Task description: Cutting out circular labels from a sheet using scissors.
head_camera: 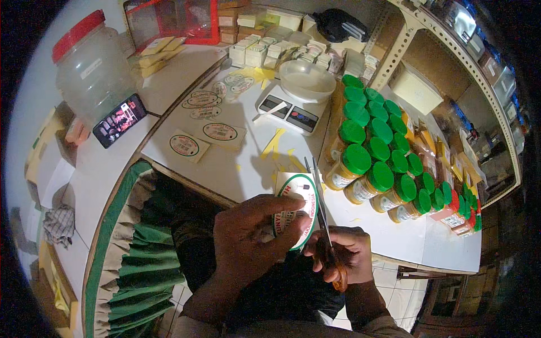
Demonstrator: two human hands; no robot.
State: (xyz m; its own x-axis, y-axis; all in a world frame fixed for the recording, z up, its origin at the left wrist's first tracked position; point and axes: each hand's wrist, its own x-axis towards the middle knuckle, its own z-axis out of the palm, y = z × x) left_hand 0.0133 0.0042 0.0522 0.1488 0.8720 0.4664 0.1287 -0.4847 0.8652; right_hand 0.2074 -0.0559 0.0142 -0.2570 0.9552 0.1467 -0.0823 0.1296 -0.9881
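Note:
Pinched between the thumb and fingers of my left hand (258, 228) is a white printed label (301, 186) with a green oval border and red lettering. Its upper left still has square paper corners, while the right side follows the oval. My right hand (344, 249) grips a pair of scissors (322, 203) by orange-brown handles. The blades point away from me along the label's right edge, slightly parted at the tips. Beyond my hands, yellow paper strips (274, 143) lie scattered on the white table (219, 177). Two stacks of uncut labels (224, 134) rest to the left, with cut oval labels (203, 99) behind them.
A kitchen scale (291, 110) carries a clear bowl (307, 80). Rows of green-lidded jars (356, 159) stand on the right, beside packets (427, 141). At left are a phone (119, 121) with a lit screen and a large red-lidded plastic jar (95, 72). Metal shelving (391, 55) rises at the back right.

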